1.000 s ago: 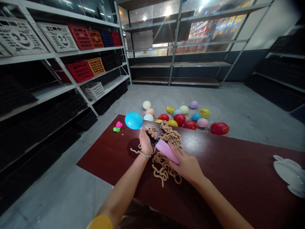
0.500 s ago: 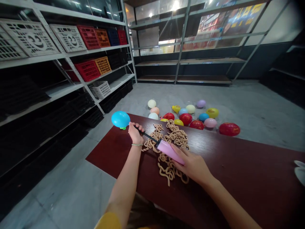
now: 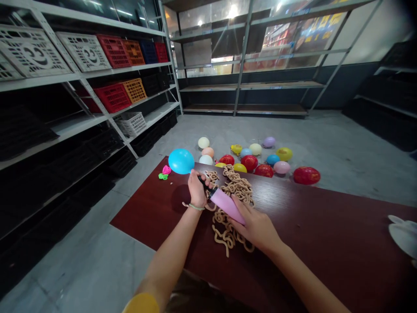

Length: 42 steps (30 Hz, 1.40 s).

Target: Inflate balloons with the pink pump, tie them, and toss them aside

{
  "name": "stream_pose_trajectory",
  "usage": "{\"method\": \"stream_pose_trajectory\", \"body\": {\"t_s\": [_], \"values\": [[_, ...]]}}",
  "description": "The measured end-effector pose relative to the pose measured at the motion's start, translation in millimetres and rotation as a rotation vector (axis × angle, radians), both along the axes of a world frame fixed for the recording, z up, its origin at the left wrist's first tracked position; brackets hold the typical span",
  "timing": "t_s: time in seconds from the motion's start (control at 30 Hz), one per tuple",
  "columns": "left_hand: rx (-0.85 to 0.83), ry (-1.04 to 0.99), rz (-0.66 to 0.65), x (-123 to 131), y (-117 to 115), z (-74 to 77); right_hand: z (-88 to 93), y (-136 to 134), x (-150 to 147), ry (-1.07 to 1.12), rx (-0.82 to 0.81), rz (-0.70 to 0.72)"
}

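A hand-held balloon pump has a pink barrel (image 3: 228, 208) and a black front end. My left hand (image 3: 197, 190) is closed around that black end, together with the neck of an inflated blue balloon (image 3: 181, 161). The balloon points away to the left, above the table. Wrapped around the barrel's near end is my right hand (image 3: 257, 227). Beneath the pump lies a heap of tan, curly, worm-like strands (image 3: 239, 189), partly hidden by my hands. Limp pink (image 3: 167, 169) and green (image 3: 163, 176) balloons rest near the table's far left corner.
The dark red-brown table (image 3: 312, 234) holds white dish-like items (image 3: 404, 237) at the right edge. Beyond it, several inflated balloons, including a red one (image 3: 306, 175), lie on the grey floor. Shelves with plastic crates (image 3: 114, 96) stand left; a metal rack (image 3: 273, 85) stands behind.
The black rod between my hands has slid into the pink barrel, bringing my left hand closer to my right. The blue balloon moved right with it and looks larger. The limp pink balloon is now uncovered.
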State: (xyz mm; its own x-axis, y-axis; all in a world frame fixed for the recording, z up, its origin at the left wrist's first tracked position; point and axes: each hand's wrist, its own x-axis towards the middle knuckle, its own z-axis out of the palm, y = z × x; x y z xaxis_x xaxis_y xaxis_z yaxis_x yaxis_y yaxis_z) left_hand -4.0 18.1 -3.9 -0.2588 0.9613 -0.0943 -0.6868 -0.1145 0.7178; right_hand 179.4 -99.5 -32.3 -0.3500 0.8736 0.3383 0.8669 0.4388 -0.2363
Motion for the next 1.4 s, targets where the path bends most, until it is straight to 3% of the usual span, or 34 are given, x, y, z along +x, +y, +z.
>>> {"method": "stream_pose_trajectory", "body": {"t_s": [0.23,0.33,0.57,0.7,0.87,1.0,1.1,1.27,1.4], "values": [[0.049,-0.055,0.174,-50,16,15.2,1.0,0,7,-0.017,0.012,0.070],[0.047,-0.068,0.150,-38,14,9.0,0.5,-1,8,-0.052,0.044,0.029],[-0.016,-0.075,-0.086,23,-6,-13.6,-1.3,-2,6,-0.057,0.038,-0.105],[-0.029,-0.025,-0.056,17,-3,-9.2,-2.2,-1,4,-0.032,0.001,-0.057],[0.010,0.011,0.060,-20,14,4.9,-1.6,-1,6,-0.009,0.001,-0.021],[0.014,-0.019,0.139,-39,20,6.4,-1.2,-2,4,-0.050,0.028,-0.002],[-0.009,-0.034,0.100,-21,14,-1.7,-2.2,-4,0,-0.054,0.034,-0.059],[-0.010,-0.030,-0.099,20,-2,-14.5,-3.9,-4,-4,-0.022,0.011,-0.164],[-0.021,-0.019,-0.080,14,-1,-8.5,-0.1,-3,-4,-0.002,-0.018,-0.096]]}}
